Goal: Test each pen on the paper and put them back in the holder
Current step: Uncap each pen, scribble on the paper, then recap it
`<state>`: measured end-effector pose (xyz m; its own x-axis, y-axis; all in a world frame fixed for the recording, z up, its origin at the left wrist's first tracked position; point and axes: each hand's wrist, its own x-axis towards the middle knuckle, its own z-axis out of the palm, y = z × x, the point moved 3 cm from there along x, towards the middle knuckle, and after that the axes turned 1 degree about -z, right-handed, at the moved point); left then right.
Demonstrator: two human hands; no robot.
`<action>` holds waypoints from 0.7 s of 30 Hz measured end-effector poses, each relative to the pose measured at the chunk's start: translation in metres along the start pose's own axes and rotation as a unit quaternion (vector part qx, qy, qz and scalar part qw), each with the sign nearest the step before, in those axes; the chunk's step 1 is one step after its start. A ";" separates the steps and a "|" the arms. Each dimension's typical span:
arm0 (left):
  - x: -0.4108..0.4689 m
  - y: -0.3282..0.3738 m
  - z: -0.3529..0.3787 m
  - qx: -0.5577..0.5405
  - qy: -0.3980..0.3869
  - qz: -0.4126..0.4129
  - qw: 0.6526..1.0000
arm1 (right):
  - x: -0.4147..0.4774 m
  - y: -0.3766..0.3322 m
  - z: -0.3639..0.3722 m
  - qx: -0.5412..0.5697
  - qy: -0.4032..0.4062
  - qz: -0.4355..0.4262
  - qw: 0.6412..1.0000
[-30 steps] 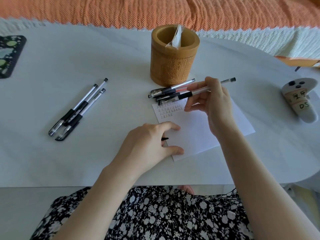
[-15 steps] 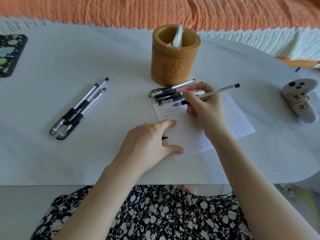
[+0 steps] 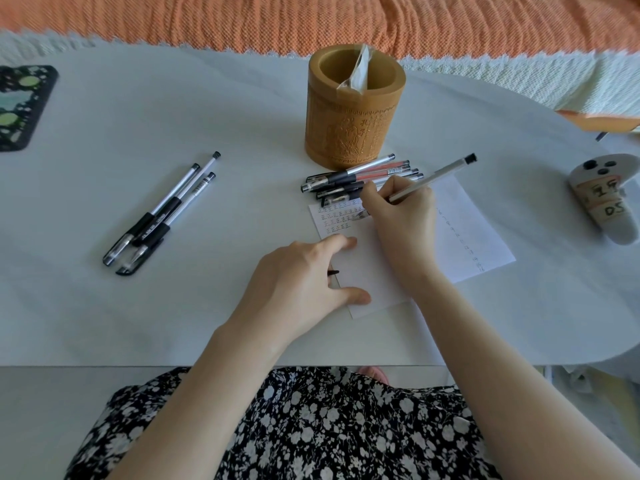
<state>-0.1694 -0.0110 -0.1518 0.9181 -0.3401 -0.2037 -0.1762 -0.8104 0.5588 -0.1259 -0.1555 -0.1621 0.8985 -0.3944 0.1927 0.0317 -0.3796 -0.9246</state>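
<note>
White worktop (image 3: 173,306), orange blanket (image 3: 311,22) behind its far edge. Far left edge: black patterned tray (image 3: 20,105), cut off by the frame. Left of centre: three pens (image 3: 162,209) lying together. Left hand (image 3: 301,275) lies relaxed, thumb and forefinger pressing the paper (image 3: 478,237) near the front edge; a small black tip (image 3: 334,272) shows under the palm, too small to identify. Centre, towards the far edge: bamboo holder (image 3: 355,126), upright, a white wrapper (image 3: 358,69) inside. A pile of pens (image 3: 360,176) lies just in front of it. Right hand (image 3: 401,216) grips one pen (image 3: 436,176), nib end down on the paper's written rows, tip partly hidden by fingers. Right edge: white labelled gadget (image 3: 602,199), markings hard to read.
</note>
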 end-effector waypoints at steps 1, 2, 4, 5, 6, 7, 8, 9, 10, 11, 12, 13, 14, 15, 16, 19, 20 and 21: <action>0.000 0.000 0.000 0.000 0.000 0.000 1.000 | 0.000 0.000 0.000 -0.005 0.000 -0.003 1.000; 0.000 0.000 0.000 0.000 0.001 0.000 1.000 | -0.001 0.000 0.000 -0.009 0.000 -0.007 1.000; 0.000 0.000 0.000 0.000 0.002 -0.001 1.000 | -0.001 -0.001 0.001 -0.010 0.000 -0.013 1.000; 0.000 0.000 0.000 0.000 0.002 -0.001 1.000 | -0.001 -0.001 0.001 -0.011 0.000 -0.016 1.000; 0.000 0.000 0.000 -0.001 0.003 -0.001 1.000 | -0.001 -0.001 0.001 -0.012 0.001 -0.018 1.000; 0.000 0.000 0.000 -0.001 0.002 -0.001 1.000 | -0.001 -0.001 0.001 -0.011 0.002 -0.018 1.000; 0.000 0.000 0.000 0.000 0.002 -0.001 1.000 | -0.001 -0.001 0.001 -0.009 0.002 -0.018 1.000; 0.000 0.000 0.000 0.000 0.002 -0.001 1.000 | -0.001 -0.001 0.000 -0.008 0.000 -0.018 1.000; 0.000 0.000 0.000 -0.001 0.001 0.000 1.000 | -0.001 -0.001 0.001 -0.008 -0.002 -0.018 1.000; 0.000 0.000 0.000 -0.002 0.002 0.000 1.000 | -0.001 -0.001 0.001 -0.010 -0.003 -0.017 1.000; 0.000 -0.001 0.001 -0.002 0.003 0.000 1.000 | -0.001 -0.001 0.001 -0.011 -0.004 -0.016 1.000; 0.000 -0.001 0.001 -0.002 0.004 0.001 1.000 | -0.001 -0.001 0.001 -0.011 -0.005 -0.016 1.000; 0.001 -0.001 0.001 -0.001 0.004 0.002 1.000 | -0.001 -0.001 0.001 -0.010 -0.006 -0.016 1.000; 0.000 -0.001 0.001 0.000 0.004 0.002 1.000 | -0.001 -0.001 0.001 -0.009 -0.006 -0.016 1.000; 0.001 0.000 0.001 0.000 0.005 0.003 1.000 | -0.001 -0.001 0.001 -0.009 -0.007 -0.016 1.000; 0.000 -0.001 0.001 0.002 0.006 0.004 1.000 | -0.001 -0.001 0.002 -0.010 -0.008 -0.018 1.000; 0.000 -0.001 0.001 0.004 0.006 0.006 1.000 | -0.001 -0.001 0.002 -0.012 -0.007 -0.018 1.000; -0.001 -0.001 0.001 0.006 0.006 0.007 1.000 | 0.000 0.000 0.002 -0.013 -0.005 -0.019 1.000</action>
<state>-0.1699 -0.0100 -0.1529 0.9200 -0.3448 -0.1865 -0.1920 -0.8112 0.5523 -0.1254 -0.1536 -0.1624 0.9016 -0.3706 0.2230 0.0540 -0.4152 -0.9081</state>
